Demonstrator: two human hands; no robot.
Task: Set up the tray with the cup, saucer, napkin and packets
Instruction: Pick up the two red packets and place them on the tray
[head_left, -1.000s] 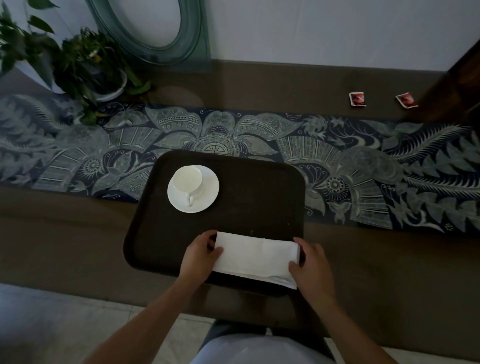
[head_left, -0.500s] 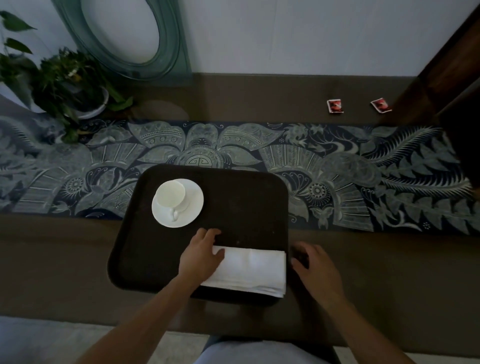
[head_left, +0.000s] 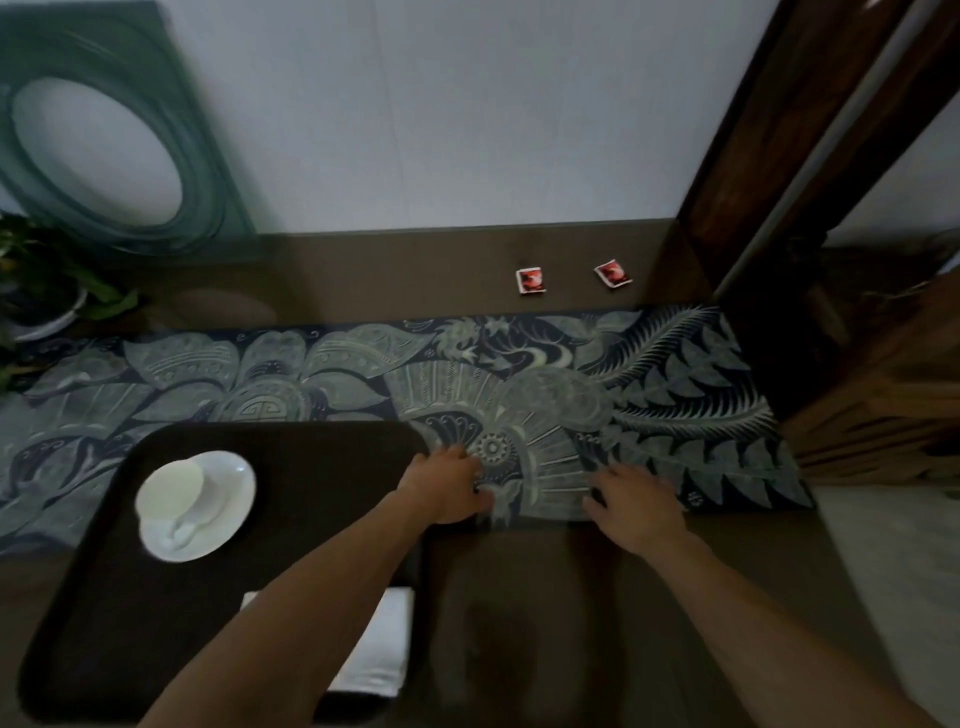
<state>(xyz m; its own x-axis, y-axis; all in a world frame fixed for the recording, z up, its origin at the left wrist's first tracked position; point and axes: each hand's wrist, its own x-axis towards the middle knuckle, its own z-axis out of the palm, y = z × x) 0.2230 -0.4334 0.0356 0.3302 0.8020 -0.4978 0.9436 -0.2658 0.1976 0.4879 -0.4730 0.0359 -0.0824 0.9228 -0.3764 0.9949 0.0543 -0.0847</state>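
Red packets (head_left: 531, 280) (head_left: 613, 273): print perhaps there, blurred, unreadable.

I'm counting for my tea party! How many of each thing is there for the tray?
Tray: 1
Cup: 1
Saucer: 1
Napkin: 1
Packets: 2, left packet and right packet, both off the tray near the wall
Total: 6

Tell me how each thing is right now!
Cup: upright on its saucer.
Saucer: on the tray.
Napkin: folded, on the tray.
Tray: on the table.
Two packets: on the table, off the tray.
Left hand: empty, reaching.
Right hand: empty, reaching.
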